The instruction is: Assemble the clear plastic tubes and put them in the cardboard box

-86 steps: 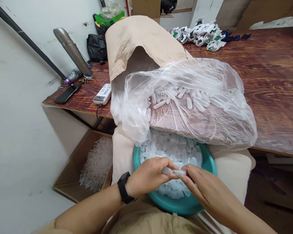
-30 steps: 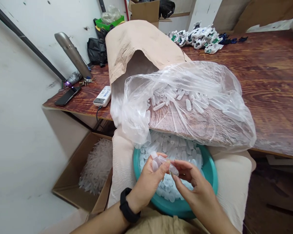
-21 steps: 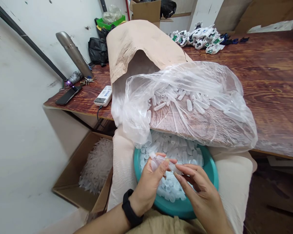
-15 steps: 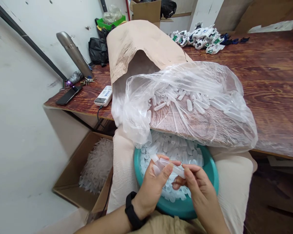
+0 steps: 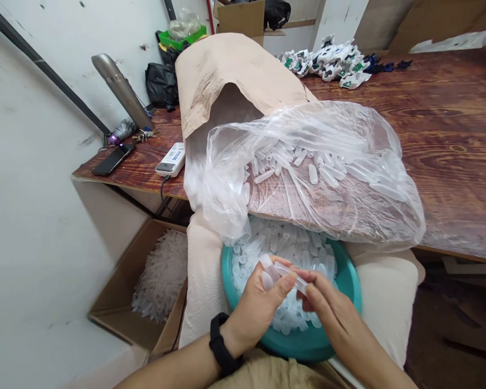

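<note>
My left hand (image 5: 263, 300), with a black band at the wrist, is closed around translucent plastic tubes (image 5: 269, 268). One tube (image 5: 290, 275) lies under its thumb and points toward my right hand (image 5: 324, 300). The fingers of my right hand pinch that tube's near right end, so both hands touch it. Below them, a teal basin (image 5: 351, 281) on my lap holds many similar tubes (image 5: 287, 310). Just beyond the basin, a clear plastic bag (image 5: 328, 213) with more tubes (image 5: 263, 176) inside lies over the table edge.
A cardboard box (image 5: 117, 310) full of clear plastic pieces stands on the floor at left. On the wooden table (image 5: 449, 124) are a phone (image 5: 113, 159), a white device (image 5: 171, 160) with a cable, a flask (image 5: 123, 92), a large paper sack (image 5: 243, 59) and white parts (image 5: 336, 59).
My right hand has shifted slightly left, its fingers now closer around the tube's end. My left hand has moved a little to the right, still holding the tubes.
</note>
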